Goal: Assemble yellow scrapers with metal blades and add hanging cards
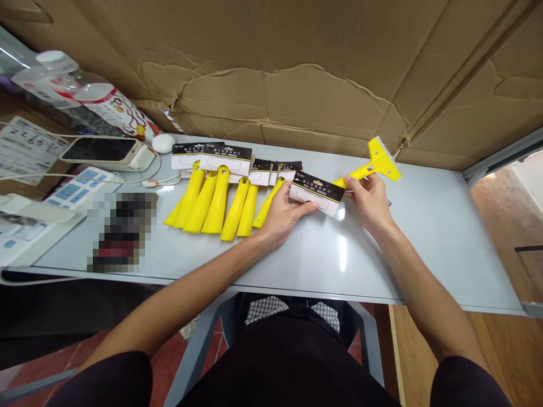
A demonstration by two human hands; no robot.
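Note:
My left hand [286, 212] is closed on a black-and-white header card [317, 193], its thumb across the card's lower edge. The card is tilted above the table. My right hand [372, 202] pinches the handle of a yellow scraper [363, 169], whose wide head with a metal edge points up and away to the right. The handle's near end meets the card's right corner; whether it goes behind the card is hidden. To the left of my left hand, several yellow handles [217, 203] lie in a row beneath similar cards [227, 158].
A large cardboard box [280, 102] stands along the back of the grey table [445, 243]. At left are a plastic bottle [114, 107], a phone [102, 150], a white round object [163, 143], cables and a power strip [78, 186]. A blurred dark item [123, 232] lies near the front edge.

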